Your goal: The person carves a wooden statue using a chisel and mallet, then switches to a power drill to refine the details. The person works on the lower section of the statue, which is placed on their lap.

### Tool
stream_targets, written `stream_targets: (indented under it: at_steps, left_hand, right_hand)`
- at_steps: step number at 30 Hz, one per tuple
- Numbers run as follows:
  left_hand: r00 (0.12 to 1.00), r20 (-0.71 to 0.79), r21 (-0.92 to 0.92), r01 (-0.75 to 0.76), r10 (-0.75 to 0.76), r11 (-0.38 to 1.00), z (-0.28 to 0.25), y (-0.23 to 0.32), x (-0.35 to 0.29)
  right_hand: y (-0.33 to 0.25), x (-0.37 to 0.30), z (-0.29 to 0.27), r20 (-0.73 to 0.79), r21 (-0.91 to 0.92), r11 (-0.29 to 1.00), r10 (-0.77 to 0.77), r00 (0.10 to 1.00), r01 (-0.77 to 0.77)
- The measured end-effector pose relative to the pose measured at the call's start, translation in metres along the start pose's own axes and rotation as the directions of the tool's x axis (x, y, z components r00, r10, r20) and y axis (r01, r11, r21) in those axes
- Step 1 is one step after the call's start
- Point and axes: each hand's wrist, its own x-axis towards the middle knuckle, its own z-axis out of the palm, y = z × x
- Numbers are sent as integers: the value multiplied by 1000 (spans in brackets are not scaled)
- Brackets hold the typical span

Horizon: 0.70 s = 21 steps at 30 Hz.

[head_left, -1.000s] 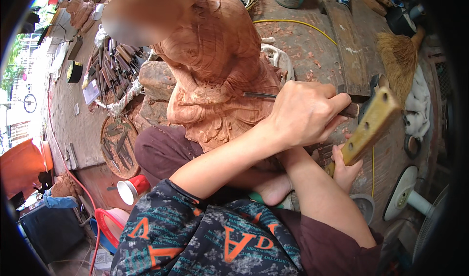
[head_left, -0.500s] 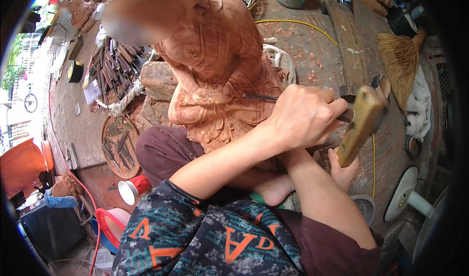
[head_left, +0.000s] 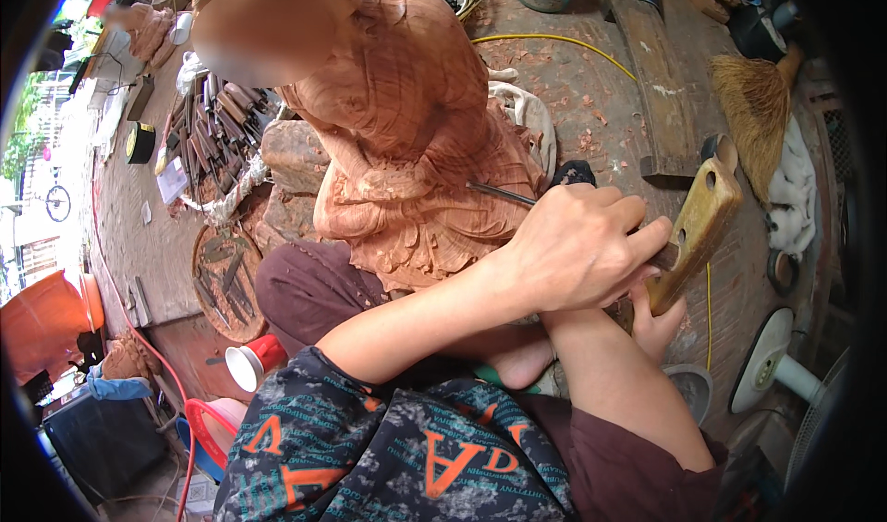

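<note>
A reddish-brown wooden carving of a draped figure stands in front of my crossed legs. My left hand is closed around a carving chisel, whose metal tip meets the folds at the figure's lower front. The chisel's handle end pokes out from my fist toward the right. Lower right, my right hand grips a yellowish wooden mallet with holes through it. The mallet's face is against or very close to the chisel's handle end. My left hand partly hides the chisel.
Many chisels lie piled at the left, above a round basket of blades. A straw broom and a fan are at the right. A wooden plank and a yellow cord lie beyond the carving.
The mallet, blurred before, is now sharp and sits slightly lower and farther right, beside the chisel's end. My left hand and the chisel have shifted slightly down and right.
</note>
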Motion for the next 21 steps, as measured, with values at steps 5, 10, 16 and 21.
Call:
stream_targets:
  at_steps: [5, 10, 16, 21]
  left_hand:
    - [1000, -2, 33, -27, 27, 999, -10, 0, -2]
    - [997, 24, 54, -72, 71, 996, -15, -2, -6]
    - [996, 22, 26, -89, 89, 996, -6, -10, -10]
    - [998, 7, 64, -66, 66, 996, 1, -18, -13]
  right_hand:
    - [-9, 5, -9, 131, 100, 994, -65, 989, 52]
    - [-22, 4, -4, 142, 135, 987, -112, 983, 92]
    - [-21, 3, -3, 142, 132, 988, -98, 985, 80]
    - [-9, 0, 5, 139, 146, 989, -22, 990, 2]
